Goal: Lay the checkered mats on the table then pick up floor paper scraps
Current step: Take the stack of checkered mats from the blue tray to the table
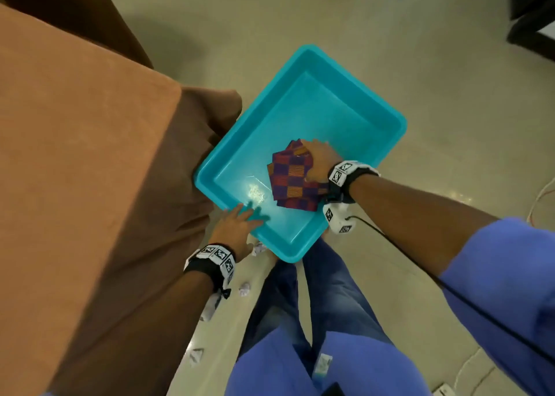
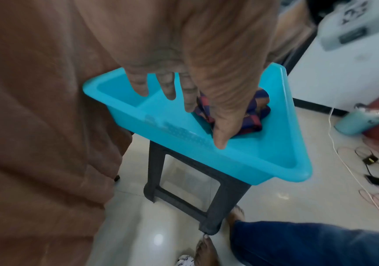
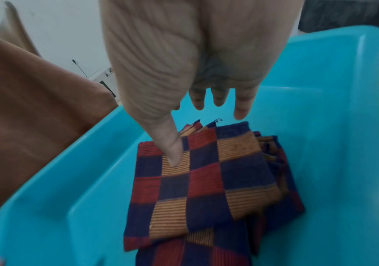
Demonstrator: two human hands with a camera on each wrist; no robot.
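A stack of red, blue and orange checkered mats point(image 1: 292, 179) point(image 3: 206, 180) lies in a teal tray point(image 1: 354, 74) point(image 3: 47, 180). My right hand point(image 1: 312, 152) point(image 3: 196, 134) hovers over the stack's far edge with straight fingers, and its thumb tip touches the top mat. My left hand point(image 1: 243, 215) point(image 2: 194, 120) reaches over the tray's near-left rim point(image 2: 229, 162), fingers straight and spread, holding nothing. Crumpled paper scraps point(image 1: 244, 289) point(image 1: 196, 356) lie on the floor beside my legs. The table point(image 1: 75, 155), under a brown cloth, stands to the left.
The tray sits on a dark plastic stool point(image 2: 206, 189) right against the tablecloth. Cables and chargers point(image 2: 370, 160) trail over the tiled floor at right, near a pale green container point(image 2: 354, 122). Another scrap point(image 1: 259, 249) lies under the tray's near corner.
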